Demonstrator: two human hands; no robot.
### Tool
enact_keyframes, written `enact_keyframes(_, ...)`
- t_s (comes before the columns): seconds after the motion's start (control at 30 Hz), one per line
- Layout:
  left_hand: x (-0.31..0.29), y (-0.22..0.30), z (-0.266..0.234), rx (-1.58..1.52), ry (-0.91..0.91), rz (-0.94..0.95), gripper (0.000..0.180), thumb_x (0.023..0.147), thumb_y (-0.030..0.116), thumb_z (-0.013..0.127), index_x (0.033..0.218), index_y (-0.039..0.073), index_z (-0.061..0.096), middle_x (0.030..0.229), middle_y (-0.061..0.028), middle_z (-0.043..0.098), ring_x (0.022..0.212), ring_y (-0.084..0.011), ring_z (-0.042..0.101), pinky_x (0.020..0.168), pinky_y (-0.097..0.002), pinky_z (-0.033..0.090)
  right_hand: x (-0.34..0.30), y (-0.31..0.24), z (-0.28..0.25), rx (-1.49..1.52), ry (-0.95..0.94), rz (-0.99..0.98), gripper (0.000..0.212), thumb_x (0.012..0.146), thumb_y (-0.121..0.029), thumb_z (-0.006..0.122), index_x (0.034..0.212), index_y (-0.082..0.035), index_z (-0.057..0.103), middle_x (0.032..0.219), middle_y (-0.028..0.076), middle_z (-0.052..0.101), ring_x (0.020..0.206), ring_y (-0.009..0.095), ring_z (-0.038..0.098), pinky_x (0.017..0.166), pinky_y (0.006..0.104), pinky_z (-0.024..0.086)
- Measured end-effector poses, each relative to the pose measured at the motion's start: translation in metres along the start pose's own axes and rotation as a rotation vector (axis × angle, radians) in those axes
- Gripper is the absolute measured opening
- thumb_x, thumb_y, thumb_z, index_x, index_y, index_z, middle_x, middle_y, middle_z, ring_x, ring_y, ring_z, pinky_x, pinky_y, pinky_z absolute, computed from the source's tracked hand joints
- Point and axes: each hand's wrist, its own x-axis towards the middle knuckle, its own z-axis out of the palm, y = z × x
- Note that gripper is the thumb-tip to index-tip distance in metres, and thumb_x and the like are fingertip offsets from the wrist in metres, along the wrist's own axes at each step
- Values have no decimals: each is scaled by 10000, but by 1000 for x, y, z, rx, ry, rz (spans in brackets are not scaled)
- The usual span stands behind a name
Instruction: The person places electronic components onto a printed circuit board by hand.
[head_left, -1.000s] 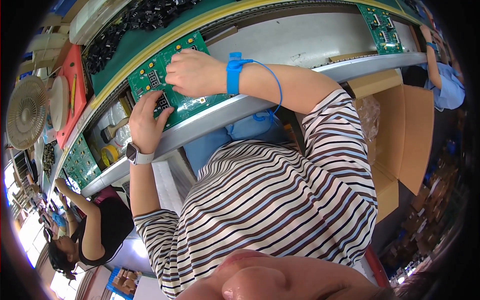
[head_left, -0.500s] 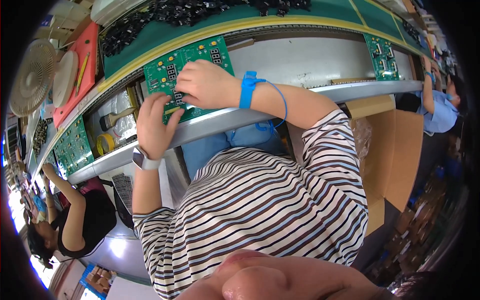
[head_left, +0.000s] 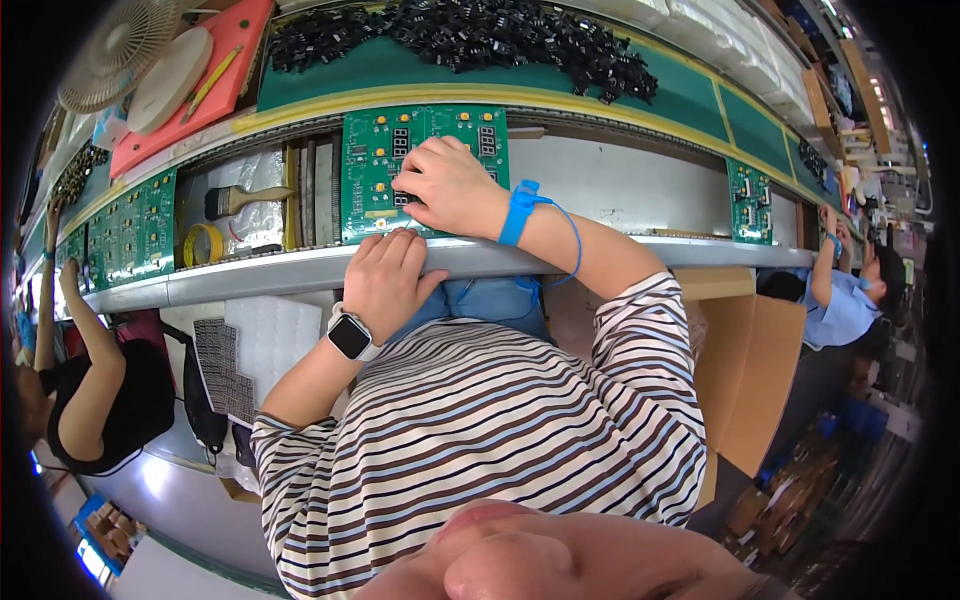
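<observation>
Shifting is noted at the left hand: half a second ago it rests on the board's near-left part; now it lies off the 7 o'clock side, fingertips at the near edge, by the metal rail. Its fingers are loosely bent, thumb spread away, nothing visible in them.

The right hand stays over the green circuit board, which sits between 11 and 12 o'clock in the view. Its fingers are curled down around the board's 7 o'clock display; whether they grip anything cannot be told.

Assessment: the shift bares the board's left side and apparently leaves the right hand alone on that display; handling there appears unfinished.

Surroundings: brush and yellow tape roll at 10 o'clock; black parts at 12, on the green worktop; second board at 2.
</observation>
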Motion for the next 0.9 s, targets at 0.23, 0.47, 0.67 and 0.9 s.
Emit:
enact_keyframes(0.23,8,-10,-11,-96,-127,4,321,741,289,702,899,40,576,860,-108,602,826,-280,605,730,-380,478,21,45,-31,60,126,71,182,742,-284,706,847,-136,694,925,54,609,896,265,560,802,413,421)
enact_keyframes(0.47,109,-80,6,-147,2,-124,190,819,168,628,969,54,605,912,-130,614,847,-325,610,711,-400,496,32,129,-30,-450,342,407,205,722,-296,716,806,-116,667,789,70,590,789,274,576,705,425,416)
enact_keyframes(0.67,189,-127,40,-118,133,-250,287,838,198,613,1090,61,598,1000,-135,611,932,-315,599,811,-388,490,34,130,-22,-280,469,407,166,702,-238,695,799,-110,652,788,69,604,782,280,585,736,430,412)
enact_keyframes(0.9,201,-133,47,-117,94,-295,252,822,240,649,979,45,619,974,-121,633,892,-311,614,789,-391,489,26,128,-31,-147,415,361,163,691,-177,670,780,-101,557,780,55,608,795,261,584,744,411,403)
